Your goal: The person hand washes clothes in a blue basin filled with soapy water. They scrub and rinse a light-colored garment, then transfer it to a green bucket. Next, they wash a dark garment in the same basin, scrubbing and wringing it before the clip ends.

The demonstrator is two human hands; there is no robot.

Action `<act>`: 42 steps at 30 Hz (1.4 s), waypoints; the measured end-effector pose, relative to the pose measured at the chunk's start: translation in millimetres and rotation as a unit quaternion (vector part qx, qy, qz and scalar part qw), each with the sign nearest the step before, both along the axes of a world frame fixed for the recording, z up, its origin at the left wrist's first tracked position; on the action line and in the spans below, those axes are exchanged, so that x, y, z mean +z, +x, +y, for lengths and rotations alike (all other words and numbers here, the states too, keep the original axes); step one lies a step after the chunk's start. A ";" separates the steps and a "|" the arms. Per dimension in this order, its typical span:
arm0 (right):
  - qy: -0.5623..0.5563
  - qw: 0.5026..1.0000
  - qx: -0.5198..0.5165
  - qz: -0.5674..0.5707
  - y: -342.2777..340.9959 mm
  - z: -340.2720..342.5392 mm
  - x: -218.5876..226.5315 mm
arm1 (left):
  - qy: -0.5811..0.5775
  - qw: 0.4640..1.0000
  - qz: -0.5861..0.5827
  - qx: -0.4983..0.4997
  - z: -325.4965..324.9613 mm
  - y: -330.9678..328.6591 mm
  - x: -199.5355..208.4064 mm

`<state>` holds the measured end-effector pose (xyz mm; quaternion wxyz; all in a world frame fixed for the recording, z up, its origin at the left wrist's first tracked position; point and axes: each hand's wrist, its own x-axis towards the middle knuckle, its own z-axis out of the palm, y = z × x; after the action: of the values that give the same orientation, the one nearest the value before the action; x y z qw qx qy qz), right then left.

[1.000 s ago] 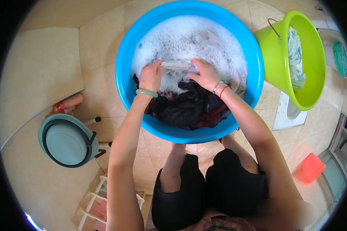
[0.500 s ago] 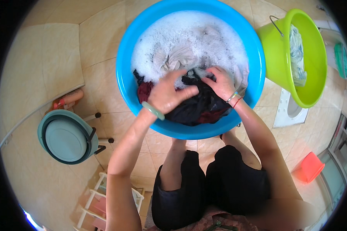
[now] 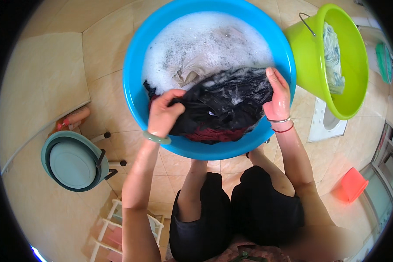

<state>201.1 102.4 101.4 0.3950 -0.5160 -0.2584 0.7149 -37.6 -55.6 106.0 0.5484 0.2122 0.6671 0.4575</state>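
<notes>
A big round blue basin (image 3: pixel 133 91) holds sudsy water (image 3: pixel 209 39) and wet clothes. Between my hands a black garment (image 3: pixel 227 96) is spread out, wet and streaked with foam. My left hand (image 3: pixel 165 112), a pale green bangle at its wrist, pinches the garment's left edge. At the right edge, my right hand (image 3: pixel 278 95) grips the cloth between thumb and fingers. Dark red cloth (image 3: pixel 216 133) lies beneath the black one, near the basin's front wall. A light beige cloth (image 3: pixel 190 73) pokes out of the foam beyond the garment.
A lime green bucket (image 3: pixel 303 63) with a pale blue-white cloth (image 3: pixel 333 61) inside stands against the basin's right. Behind it is a white floor fixture (image 3: pixel 323 124). Grey-green folding basins (image 3: pixel 72 163) are at left, a white rack (image 3: pixel 105 229) below them. A coral red bin (image 3: pixel 353 185) sits at right.
My hands have moved apart, left hand leftward and right hand rightward. The black garment, bunched before, is now stretched out between them above the foam.
</notes>
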 end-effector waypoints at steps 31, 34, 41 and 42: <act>0.338 0.595 0.507 -0.524 -69.3 21.3 -108.4 | -0.110 0.700 0.592 -0.384 81.9 3.6 -87.2; 0.316 0.616 0.534 -0.485 -78.7 26.7 -129.7 | -0.205 0.744 0.488 -0.408 100.8 -7.1 -86.5; 0.198 0.746 0.383 -0.507 -92.0 39.1 -119.0 | 0.116 0.768 0.618 -0.121 79.6 17.9 -93.8; 0.326 0.787 0.311 -0.421 -82.1 39.3 -108.3 | 0.192 0.811 0.548 -0.074 74.9 28.6 -96.8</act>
<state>118.9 141.7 -6.9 0.1488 -0.4978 -0.7631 0.3843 -9.0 19.3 9.2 0.0730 0.5772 0.7380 0.3419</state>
